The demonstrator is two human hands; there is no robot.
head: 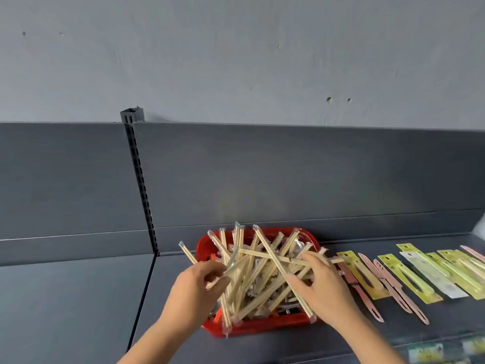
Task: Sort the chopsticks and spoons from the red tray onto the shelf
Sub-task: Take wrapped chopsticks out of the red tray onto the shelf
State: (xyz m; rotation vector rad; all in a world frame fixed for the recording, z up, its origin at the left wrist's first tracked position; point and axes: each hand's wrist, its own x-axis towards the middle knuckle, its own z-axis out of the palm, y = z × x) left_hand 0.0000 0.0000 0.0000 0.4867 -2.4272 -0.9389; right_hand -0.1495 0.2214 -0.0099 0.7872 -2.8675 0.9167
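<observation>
Down over the red tray, left hand pinches wrapped wooden chopsticks; right hand rests spread

My feed is moderately bright under soft, even light from overhead, so shadows are faint. A dull sheen sits on the dark grey metal back panel, whose top edge the wide lens bows. Wooden chopsticks in clear wrappers glint slightly. Yellow-green printed labels at lower right are smeared.
</observation>
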